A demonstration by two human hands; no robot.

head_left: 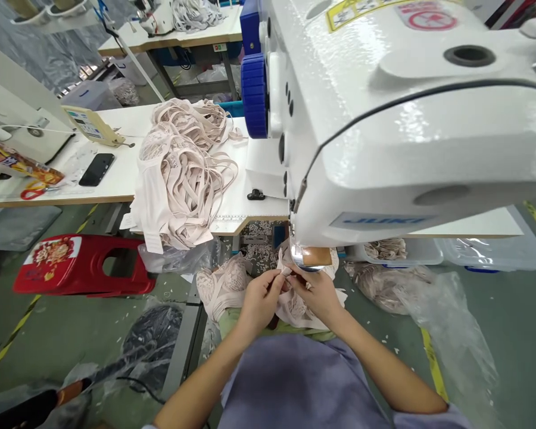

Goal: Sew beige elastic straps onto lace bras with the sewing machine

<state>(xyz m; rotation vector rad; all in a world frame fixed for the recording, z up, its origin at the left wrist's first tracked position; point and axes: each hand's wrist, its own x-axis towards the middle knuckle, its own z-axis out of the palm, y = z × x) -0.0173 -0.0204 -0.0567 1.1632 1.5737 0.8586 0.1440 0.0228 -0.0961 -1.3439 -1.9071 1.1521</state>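
Both of my hands meet just below the needle end of a white sewing machine (384, 149). My left hand (261, 297) has its fingers pinched on the edge of a pale pink lace bra (295, 307). Close beside it, my right hand (317, 295) pinches the same bra, its fingertips partly hidden under the machine head. The bra hangs down over my lap. To the left of my hands, another bra part with lace cups (226, 285) drapes over a green cloth (232, 322).
A heap of pale pink bras (183, 173) lies on the white table (232, 223) at left. Beyond it are a phone (97, 169), orange-handled scissors (33, 190) and a control panel (93, 125). A red stool (87, 265) stands at left; a plastic bin (420, 253) and bags (451, 328) are at right.
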